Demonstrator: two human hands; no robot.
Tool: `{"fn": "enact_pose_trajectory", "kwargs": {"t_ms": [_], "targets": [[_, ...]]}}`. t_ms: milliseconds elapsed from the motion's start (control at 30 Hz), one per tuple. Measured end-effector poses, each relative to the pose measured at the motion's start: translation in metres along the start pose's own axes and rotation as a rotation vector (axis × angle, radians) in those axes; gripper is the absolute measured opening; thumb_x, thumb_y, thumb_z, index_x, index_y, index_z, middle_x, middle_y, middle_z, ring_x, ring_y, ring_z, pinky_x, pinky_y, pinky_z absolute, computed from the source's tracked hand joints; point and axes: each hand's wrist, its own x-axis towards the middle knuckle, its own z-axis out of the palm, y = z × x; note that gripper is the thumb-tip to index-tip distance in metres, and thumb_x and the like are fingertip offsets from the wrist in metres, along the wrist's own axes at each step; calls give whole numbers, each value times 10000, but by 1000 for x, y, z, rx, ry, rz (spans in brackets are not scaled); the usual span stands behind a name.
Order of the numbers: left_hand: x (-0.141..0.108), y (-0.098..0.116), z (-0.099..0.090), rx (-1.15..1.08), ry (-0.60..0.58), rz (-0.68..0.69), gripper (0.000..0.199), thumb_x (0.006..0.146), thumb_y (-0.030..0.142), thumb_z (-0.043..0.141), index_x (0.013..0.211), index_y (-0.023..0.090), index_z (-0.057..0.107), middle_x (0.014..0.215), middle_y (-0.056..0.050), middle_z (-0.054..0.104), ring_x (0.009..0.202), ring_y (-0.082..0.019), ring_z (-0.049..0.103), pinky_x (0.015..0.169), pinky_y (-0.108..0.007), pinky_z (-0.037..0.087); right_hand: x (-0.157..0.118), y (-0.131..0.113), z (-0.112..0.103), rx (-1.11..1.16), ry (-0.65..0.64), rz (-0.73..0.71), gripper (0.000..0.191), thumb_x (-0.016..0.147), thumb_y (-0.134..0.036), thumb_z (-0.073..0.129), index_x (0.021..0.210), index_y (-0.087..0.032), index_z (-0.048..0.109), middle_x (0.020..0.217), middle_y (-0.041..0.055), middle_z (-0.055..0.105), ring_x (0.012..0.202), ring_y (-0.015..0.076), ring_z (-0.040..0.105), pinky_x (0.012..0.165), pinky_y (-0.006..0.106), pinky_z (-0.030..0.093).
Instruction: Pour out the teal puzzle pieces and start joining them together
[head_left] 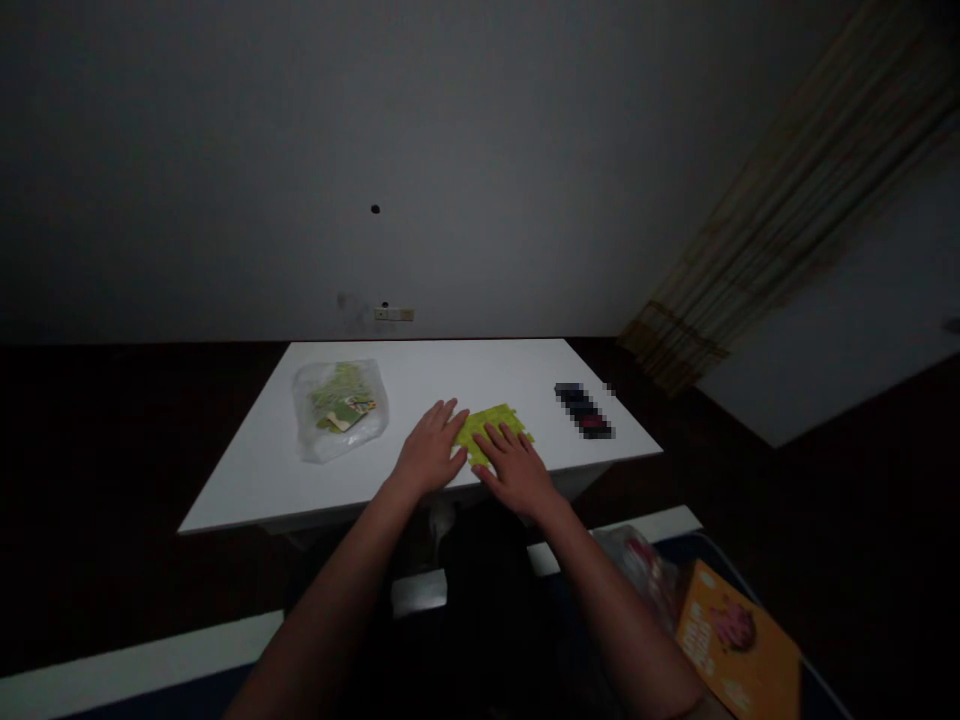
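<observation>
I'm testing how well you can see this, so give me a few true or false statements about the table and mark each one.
1. The right hand rests on the yellow-green jigsaw pieces. True.
2. The clear plastic bag lies to the right of both hands. False: it lies to the left of them, beyond the left hand.
3. The orange box sits on the white table. False: it lies off the table, low at the right of the view.
4. The clear plastic bag holds green pieces. True.
</observation>
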Motion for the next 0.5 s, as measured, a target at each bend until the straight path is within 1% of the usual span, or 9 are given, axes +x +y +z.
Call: {"fn": "enact_pose_trajectory", "kwargs": {"t_ms": [67,133,233,333,400,433,500], "targets": [[9,-4,9,4,-76,-16,669,1108,410,738,1741,197,704,1941,-233,565,1844,-470,484,1513,-706,403,-10,4,-9,6,-33,-87,687,1226,-546,732,1876,-350,627,1973,133,544,1862,419,476,1495,729,403],[6,-10,15,13,-137,-21,642,1167,496,670,1728,188,714,1922,-247,591,1837,-477,505,1503,-718,409,-18,9,-12,20,-46,-147,732,1191,-540,803,1877,-355,625,1965,133,555,1867,410,470,1508,724,390],[-11,-14,19,37,-176,-13,683,1209,563,600,1770,180,674,1935,-246,575,1846,-449,505,1514,-674,406,-23,16,-5,45,-42,-156,665,1179,-443,832,1824,-374,688,1902,119,641,1837,392,525,1510,715,400],[-34,-13,15,50,-198,6,771,1197,608,638,1832,171,607,1986,-243,497,1878,-428,460,1531,-635,397,-22,18,4,89,-22,-146,602,1166,-309,813,1761,-376,755,1849,94,700,1796,379,585,1511,685,422],[-47,-13,11,46,-221,38,803,1165,583,711,1850,183,586,2002,-233,470,1886,-414,446,1539,-619,398,-22,19,8,129,4,-156,602,1134,-228,800,1718,-372,793,1814,81,733,1757,376,635,1504,667,444],[-52,-12,8,43,-233,55,782,1156,531,732,1848,196,589,2001,-223,472,1883,-401,453,1541,-611,404,-22,19,9,151,25,-161,602,1116,-189,788,1691,-363,814,1789,79,756,1732,378,663,1499,660,456],[-60,-12,4,37,-247,71,695,1154,396,715,1821,224,622,1986,-197,503,1869,-370,483,1538,-602,420,-23,19,11,196,80,-165,582,1095,-130,742,1629,-333,853,1728,87,804,1678,386,715,1483,654,480]]}}
